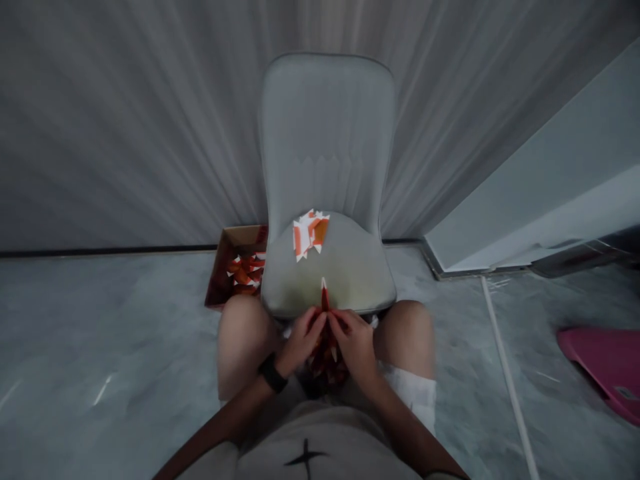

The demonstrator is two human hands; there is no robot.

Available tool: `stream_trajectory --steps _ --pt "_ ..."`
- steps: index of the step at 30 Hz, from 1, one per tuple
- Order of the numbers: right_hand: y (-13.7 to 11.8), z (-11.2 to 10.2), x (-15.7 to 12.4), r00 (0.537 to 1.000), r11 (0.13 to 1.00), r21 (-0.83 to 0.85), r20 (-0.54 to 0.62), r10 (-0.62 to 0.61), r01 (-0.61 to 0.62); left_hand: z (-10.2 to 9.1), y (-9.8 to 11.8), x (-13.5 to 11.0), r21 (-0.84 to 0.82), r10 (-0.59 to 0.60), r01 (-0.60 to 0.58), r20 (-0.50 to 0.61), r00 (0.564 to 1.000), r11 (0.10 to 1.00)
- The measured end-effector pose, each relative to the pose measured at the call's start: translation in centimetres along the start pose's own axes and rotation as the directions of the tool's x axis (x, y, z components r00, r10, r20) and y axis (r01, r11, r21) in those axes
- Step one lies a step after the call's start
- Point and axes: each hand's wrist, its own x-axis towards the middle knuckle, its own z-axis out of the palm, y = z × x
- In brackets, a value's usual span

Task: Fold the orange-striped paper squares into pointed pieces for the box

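A narrow red piece with a white pointed tip [325, 297], looking like folded paper, stands upright between my hands. My left hand [302, 339], with a dark band at its wrist, pinches it from the left. From the right, the fingertips of my right hand [356, 341] press on it too. Under my hands, between my knees, lies a dim heap of similar red pieces [327, 363], partly hidden by the hands. Several orange and white folded pieces [310, 235] lie together on the chair seat in front of me.
A pale grey chair [330, 120] faces me, its seat edge close to my hands. Left of it, an open box [214, 283] on the floor holds several red and orange pieces. A pink plastic object [603, 360] stands far right. Behind the chair hangs a grey curtain [150, 120].
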Motion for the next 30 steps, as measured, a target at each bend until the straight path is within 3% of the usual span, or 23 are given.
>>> stream_trajectory --steps 4,7,11,15,20,23,28,30 --pt "0.8 -0.3 0.5 0.999 0.998 -0.049 0.034 0.030 -0.028 -0.9 0.2 0.1 0.196 0.030 -0.025 -0.020 0.999 0.980" --pt "2.1 -0.7 1.1 0.986 0.992 -0.018 0.104 0.129 -0.128 -1.7 0.2 0.3 0.299 0.048 -0.051 0.017 0.999 0.953" --pt "4.1 -1.2 1.4 0.949 0.961 0.095 0.210 0.236 -0.261 -2.3 0.1 0.4 0.318 0.033 -0.062 0.096 0.995 0.946" --pt "5.1 -1.3 1.0 0.938 0.946 0.143 0.240 0.251 -0.290 -2.2 -0.1 0.2 0.295 0.022 -0.059 0.129 0.991 0.954" --pt "4.4 -1.3 0.9 0.960 0.967 0.121 0.197 0.200 -0.226 -2.1 0.4 -0.2 0.341 0.073 -0.128 0.169 0.983 0.931" --pt "3.6 -1.5 1.1 0.976 0.989 0.015 0.164 0.144 -0.149 -2.2 0.8 -0.3 0.386 0.086 -0.151 0.182 0.980 0.910" --pt "2.3 -1.6 0.9 0.986 0.986 -0.164 0.166 -0.006 0.033 -2.4 1.1 0.0 0.425 0.096 -0.128 0.097 0.991 0.896" --pt "2.2 -1.6 0.8 0.985 0.983 -0.178 0.172 -0.022 0.053 -2.6 1.0 0.3 0.452 0.115 -0.142 0.087 0.990 0.880"
